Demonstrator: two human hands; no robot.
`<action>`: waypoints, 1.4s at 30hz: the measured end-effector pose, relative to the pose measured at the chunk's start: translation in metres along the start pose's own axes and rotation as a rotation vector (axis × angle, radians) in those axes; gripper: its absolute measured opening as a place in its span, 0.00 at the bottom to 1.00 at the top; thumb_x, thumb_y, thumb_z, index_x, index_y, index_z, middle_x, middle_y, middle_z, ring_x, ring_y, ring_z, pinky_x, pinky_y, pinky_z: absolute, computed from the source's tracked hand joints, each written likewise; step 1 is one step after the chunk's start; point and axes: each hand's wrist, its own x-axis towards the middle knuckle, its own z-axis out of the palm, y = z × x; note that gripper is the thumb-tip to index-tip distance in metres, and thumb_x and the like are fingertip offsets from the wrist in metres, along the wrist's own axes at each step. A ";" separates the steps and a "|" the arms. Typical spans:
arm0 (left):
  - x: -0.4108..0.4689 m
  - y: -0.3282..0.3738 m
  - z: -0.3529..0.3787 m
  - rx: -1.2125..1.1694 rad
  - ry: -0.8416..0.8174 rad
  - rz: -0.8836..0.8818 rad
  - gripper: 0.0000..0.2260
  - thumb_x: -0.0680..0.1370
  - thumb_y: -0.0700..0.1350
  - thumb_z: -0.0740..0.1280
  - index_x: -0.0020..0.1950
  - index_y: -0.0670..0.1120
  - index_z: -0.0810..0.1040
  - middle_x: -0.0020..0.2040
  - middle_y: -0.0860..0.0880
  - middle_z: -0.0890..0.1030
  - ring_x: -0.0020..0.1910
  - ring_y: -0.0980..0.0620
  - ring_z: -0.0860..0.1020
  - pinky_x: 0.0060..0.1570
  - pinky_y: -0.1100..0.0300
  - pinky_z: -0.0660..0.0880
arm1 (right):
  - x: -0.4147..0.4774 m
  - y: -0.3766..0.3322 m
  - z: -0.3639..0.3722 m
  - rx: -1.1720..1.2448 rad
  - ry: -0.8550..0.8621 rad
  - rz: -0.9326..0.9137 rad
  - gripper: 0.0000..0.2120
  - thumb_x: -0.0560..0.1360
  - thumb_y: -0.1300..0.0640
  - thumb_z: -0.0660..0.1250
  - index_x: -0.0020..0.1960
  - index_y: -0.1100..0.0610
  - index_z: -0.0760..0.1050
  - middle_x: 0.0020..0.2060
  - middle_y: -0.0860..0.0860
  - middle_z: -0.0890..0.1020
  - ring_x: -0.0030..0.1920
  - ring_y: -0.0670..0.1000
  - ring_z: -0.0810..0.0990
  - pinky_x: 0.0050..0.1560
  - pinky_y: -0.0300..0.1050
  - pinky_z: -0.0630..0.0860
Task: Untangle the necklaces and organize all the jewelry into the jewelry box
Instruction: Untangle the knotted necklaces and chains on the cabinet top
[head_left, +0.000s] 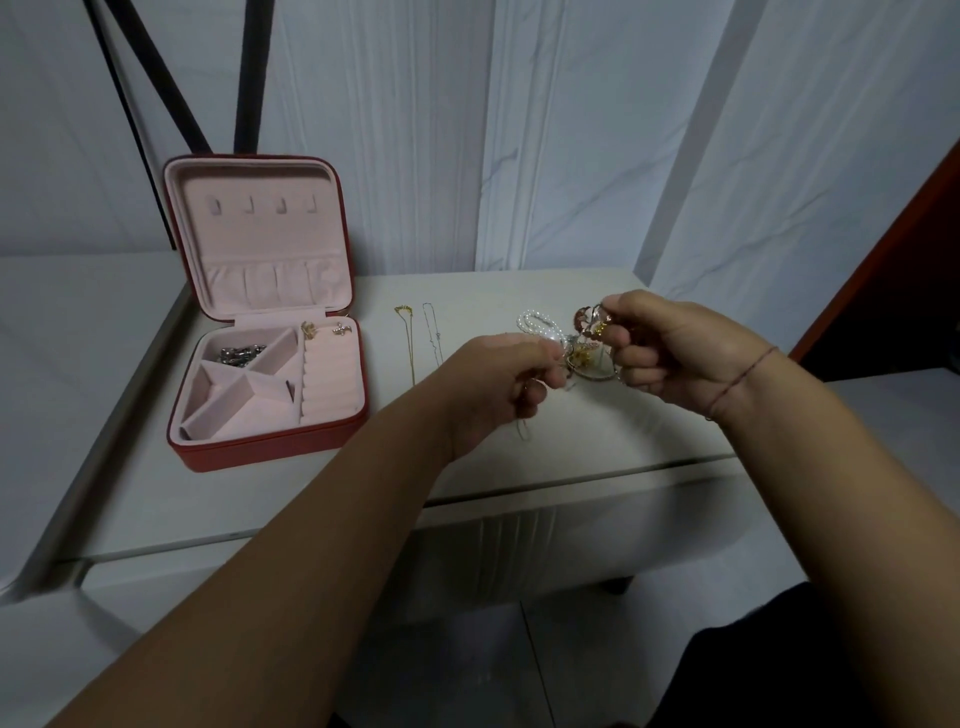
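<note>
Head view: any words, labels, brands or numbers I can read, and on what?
None readable.
The jewelry box shows no logo or label, the table no print.
Any stamp on the jewelry tangle gripped by the left hand and right hand is too small to tell.

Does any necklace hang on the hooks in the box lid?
No, the hooks are bare; a gold chain and a silver chain lie on the table.
</note>
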 end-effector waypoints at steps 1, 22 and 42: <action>0.000 0.000 0.000 0.005 0.011 0.017 0.05 0.79 0.38 0.61 0.49 0.42 0.76 0.32 0.50 0.75 0.27 0.57 0.66 0.30 0.64 0.64 | 0.000 0.000 -0.002 0.022 -0.008 0.000 0.12 0.78 0.57 0.60 0.35 0.54 0.69 0.28 0.48 0.68 0.22 0.42 0.58 0.23 0.35 0.49; 0.001 0.003 0.001 -0.015 -0.152 -0.074 0.05 0.81 0.40 0.60 0.52 0.45 0.74 0.22 0.54 0.65 0.19 0.60 0.57 0.17 0.69 0.53 | 0.001 0.000 0.003 0.193 -0.050 0.001 0.10 0.79 0.60 0.58 0.38 0.58 0.69 0.31 0.50 0.73 0.21 0.41 0.63 0.21 0.31 0.56; 0.003 0.000 0.001 -0.051 -0.042 -0.021 0.04 0.79 0.43 0.64 0.46 0.46 0.76 0.26 0.53 0.66 0.23 0.59 0.60 0.23 0.67 0.55 | 0.002 0.002 0.001 0.166 -0.077 -0.004 0.07 0.74 0.59 0.61 0.38 0.58 0.69 0.32 0.50 0.73 0.22 0.42 0.63 0.22 0.32 0.56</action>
